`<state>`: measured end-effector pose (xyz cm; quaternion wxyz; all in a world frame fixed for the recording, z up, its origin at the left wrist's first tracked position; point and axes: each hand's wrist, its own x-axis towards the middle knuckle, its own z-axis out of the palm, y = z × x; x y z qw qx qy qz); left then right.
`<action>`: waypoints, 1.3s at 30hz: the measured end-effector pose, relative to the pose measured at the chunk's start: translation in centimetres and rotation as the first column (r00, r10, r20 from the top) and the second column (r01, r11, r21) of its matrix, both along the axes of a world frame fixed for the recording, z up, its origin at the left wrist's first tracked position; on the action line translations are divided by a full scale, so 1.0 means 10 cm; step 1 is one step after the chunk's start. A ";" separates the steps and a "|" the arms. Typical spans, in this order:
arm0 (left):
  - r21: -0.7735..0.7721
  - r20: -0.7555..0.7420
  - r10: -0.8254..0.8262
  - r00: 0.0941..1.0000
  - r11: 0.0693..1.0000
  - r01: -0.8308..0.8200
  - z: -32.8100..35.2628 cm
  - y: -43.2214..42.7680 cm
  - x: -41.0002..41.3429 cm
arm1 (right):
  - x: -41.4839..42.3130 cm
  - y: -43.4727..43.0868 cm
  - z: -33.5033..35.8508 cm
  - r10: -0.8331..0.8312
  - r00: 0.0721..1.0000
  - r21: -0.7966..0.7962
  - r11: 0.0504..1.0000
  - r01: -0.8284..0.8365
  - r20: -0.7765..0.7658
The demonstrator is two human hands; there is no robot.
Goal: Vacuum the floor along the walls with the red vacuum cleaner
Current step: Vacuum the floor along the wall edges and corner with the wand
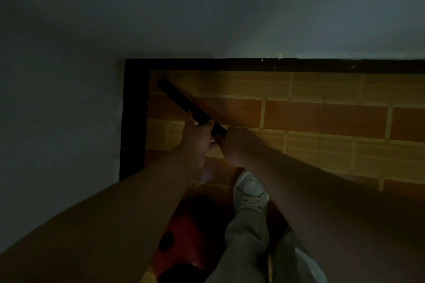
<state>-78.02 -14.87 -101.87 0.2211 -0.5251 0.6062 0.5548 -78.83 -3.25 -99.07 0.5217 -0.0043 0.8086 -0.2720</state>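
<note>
The scene is dim. A black vacuum tube (pixel 177 99) slants up and left, its tip close to the floor corner where the two walls meet. My left hand (pixel 197 138) grips the tube from the left, and my right hand (pixel 236 145) holds its lower end just behind. The red vacuum cleaner body (pixel 184 232) lies on the floor below my arms, beside my leg, partly hidden by my left forearm.
Orange and yellow brick-pattern tiles (pixel 322 117) cover the floor. A black skirting (pixel 230 64) runs along the far wall and down the left wall (pixel 57 110). My foot in a pale sneaker (pixel 250 188) stands right of the vacuum body.
</note>
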 end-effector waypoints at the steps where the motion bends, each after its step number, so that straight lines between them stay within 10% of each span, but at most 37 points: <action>1: 0.005 0.005 -0.003 1.000 1.000 0.003 0.00 -0.01 -0.01 | 0.00 0.00 0.01 0.007 1.000 0.007 1.000 -0.007 -0.013; 16: -0.074 0.008 -0.052 0.999 0.996 0.052 -0.09 -0.30 -0.11 | -0.10 -0.30 -0.03 -0.191 0.980 -0.072 0.978 0.194 0.050; 39: 0.253 0.071 -0.232 0.970 0.945 0.207 0.68 1.11 0.34 | 0.62 1.06 0.66 -0.283 0.950 0.164 0.951 0.261 0.134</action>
